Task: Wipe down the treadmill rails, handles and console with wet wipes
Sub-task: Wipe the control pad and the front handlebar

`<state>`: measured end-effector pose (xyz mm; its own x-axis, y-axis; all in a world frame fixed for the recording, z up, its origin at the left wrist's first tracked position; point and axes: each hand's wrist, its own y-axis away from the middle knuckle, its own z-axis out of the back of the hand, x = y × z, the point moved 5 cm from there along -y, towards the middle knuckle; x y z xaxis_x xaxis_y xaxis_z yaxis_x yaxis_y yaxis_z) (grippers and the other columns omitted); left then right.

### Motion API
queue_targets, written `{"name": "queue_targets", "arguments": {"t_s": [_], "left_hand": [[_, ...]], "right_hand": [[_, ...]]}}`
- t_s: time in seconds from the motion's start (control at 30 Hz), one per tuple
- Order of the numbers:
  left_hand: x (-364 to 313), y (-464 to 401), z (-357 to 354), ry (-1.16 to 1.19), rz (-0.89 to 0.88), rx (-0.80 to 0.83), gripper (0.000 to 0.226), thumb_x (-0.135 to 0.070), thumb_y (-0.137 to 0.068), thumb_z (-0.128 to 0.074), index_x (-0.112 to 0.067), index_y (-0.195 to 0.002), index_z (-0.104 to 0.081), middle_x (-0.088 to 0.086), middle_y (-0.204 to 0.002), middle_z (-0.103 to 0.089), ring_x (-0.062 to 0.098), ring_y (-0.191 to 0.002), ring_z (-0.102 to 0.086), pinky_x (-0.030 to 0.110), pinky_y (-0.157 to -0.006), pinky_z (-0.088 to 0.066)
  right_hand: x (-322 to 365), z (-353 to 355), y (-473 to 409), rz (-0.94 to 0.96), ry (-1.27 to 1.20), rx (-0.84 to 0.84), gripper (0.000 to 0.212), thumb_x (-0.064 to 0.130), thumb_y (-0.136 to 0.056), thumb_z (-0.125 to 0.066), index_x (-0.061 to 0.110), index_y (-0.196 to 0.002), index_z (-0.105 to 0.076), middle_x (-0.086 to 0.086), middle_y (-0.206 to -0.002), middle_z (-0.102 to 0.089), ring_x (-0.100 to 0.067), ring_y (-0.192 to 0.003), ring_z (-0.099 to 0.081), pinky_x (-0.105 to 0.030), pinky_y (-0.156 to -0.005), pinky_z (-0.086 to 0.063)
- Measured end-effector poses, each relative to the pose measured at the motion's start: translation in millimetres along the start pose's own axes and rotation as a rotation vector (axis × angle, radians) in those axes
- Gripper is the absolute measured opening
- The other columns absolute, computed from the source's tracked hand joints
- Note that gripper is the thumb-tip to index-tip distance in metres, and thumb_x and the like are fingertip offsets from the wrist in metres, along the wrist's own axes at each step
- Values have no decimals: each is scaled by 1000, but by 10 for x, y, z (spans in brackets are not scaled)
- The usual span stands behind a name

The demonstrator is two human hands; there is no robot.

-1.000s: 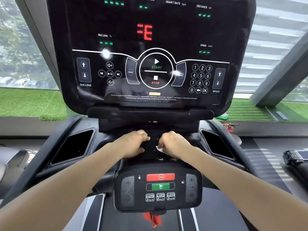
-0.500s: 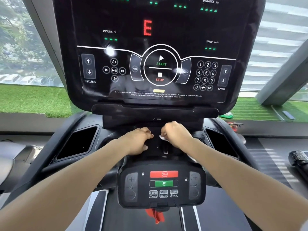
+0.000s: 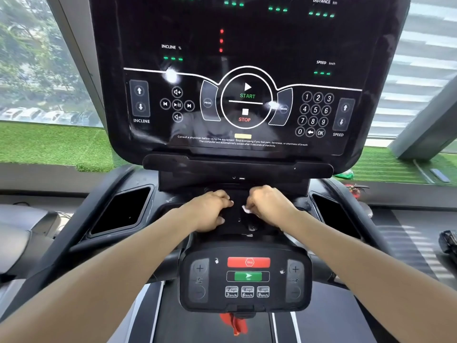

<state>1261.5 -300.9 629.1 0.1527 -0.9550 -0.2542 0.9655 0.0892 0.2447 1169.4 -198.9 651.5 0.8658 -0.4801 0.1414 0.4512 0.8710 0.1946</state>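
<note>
A black treadmill console (image 3: 247,78) with lit buttons fills the upper view. Beneath it lies a black shelf (image 3: 238,216), and both my hands are on it. My right hand (image 3: 268,205) is curled round a small white wet wipe (image 3: 246,209), of which only a corner shows at the fingers. My left hand (image 3: 210,210) sits just to the left with its fingers curled down on the shelf; what it holds, if anything, is hidden. A lower control panel (image 3: 247,278) with a red stop and a green go button sits nearer to me.
Two recessed cup holders (image 3: 121,211) (image 3: 333,211) flank the shelf. Black side rails (image 3: 61,243) (image 3: 366,233) run down both sides. A red safety clip (image 3: 235,323) hangs under the lower panel. A neighbouring machine (image 3: 447,241) stands at the right, a window with artificial grass (image 3: 49,144) behind.
My view has tilted down and closer, so the console sits higher. Both hands stay on the shelf, shifted slightly forward. The red display letter has changed to a column of dots.
</note>
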Motion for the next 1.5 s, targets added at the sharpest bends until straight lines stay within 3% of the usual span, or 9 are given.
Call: {"name": "queue_targets", "arguments": {"t_s": [0.13, 0.33, 0.5, 0.7, 0.9, 1.07, 1.27, 1.4, 1.5], "left_hand": [[7, 0, 8, 13, 0, -3, 58, -21, -91, -59, -18, -145, -37, 0, -152, -28, 19, -137, -31, 31, -112, -26], [-5, 14, 9, 14, 16, 1, 58, -20, -92, -57, -18, -146, -35, -2, -152, -26, 19, -136, -32, 33, -111, -29], [10, 1, 17, 38, 7, -8, 58, -20, -90, -60, -18, -144, -38, -1, -151, -29, 18, -136, -32, 34, -111, -28], [-3, 60, 53, 41, 0, -46, 56, -21, -92, -57, -18, -144, -38, -2, -151, -30, 17, -136, -33, 27, -110, -26], [263, 276, 55, 59, 83, -185, 49, -26, -87, -65, -19, -134, -51, -7, -136, -45, 14, -126, -42, 36, -104, -37], [372, 363, 34, 97, 135, -198, 52, -31, -86, -66, -17, -134, -51, -7, -136, -44, 15, -127, -40, 39, -105, -37], [393, 326, 39, 141, 121, -253, 50, -30, -81, -72, -15, -127, -57, -2, -130, -53, 18, -120, -47, 32, -104, -35], [397, 325, 38, 167, 142, -240, 52, -29, -81, -73, -16, -128, -56, -3, -131, -52, 16, -120, -46, 33, -103, -36], [376, 336, 47, 159, 150, -239, 51, -29, -83, -71, -16, -130, -55, -3, -132, -51, 16, -122, -45, 32, -104, -35]], "right_hand": [[-22, -102, 209, 21, -142, 205, 11, 10, -79, -67, 14, -83, -76, -12, -85, -70, -29, -77, -67, -33, -73, -54], [-125, 64, -84, -96, -53, -36, 19, 24, -89, -60, 12, -96, -72, -12, -101, -67, -32, -93, -64, -34, -85, -50], [46, -117, 209, 79, -162, 215, 8, 11, -77, -69, 12, -81, -76, -10, -85, -71, -23, -79, -67, -31, -77, -53], [63, 48, -110, -18, -120, -42, 11, 17, -85, -63, 15, -88, -73, -11, -99, -67, -31, -88, -65, -31, -79, -52], [229, -111, 26, 122, -44, 193, 15, 11, -78, -65, 16, -87, -76, -11, -93, -68, -26, -84, -66, -26, -75, -51], [180, 55, -163, 0, -51, 22, 16, 11, -82, -59, 11, -90, -73, -14, -101, -65, -34, -88, -65, -31, -78, -52], [312, -147, 22, 116, -37, 196, 12, 17, -80, -66, 18, -87, -76, -12, -95, -67, -30, -87, -64, -29, -79, -52], [252, 15, -146, 35, -57, 48, 14, 21, -86, -61, 15, -80, -73, -11, -84, -62, -34, -82, -64, -26, -73, -47], [266, 20, -185, 41, -45, 31, 13, 21, -86, -61, 16, -84, -73, -11, -94, -65, -33, -88, -64, -27, -77, -50]]}}
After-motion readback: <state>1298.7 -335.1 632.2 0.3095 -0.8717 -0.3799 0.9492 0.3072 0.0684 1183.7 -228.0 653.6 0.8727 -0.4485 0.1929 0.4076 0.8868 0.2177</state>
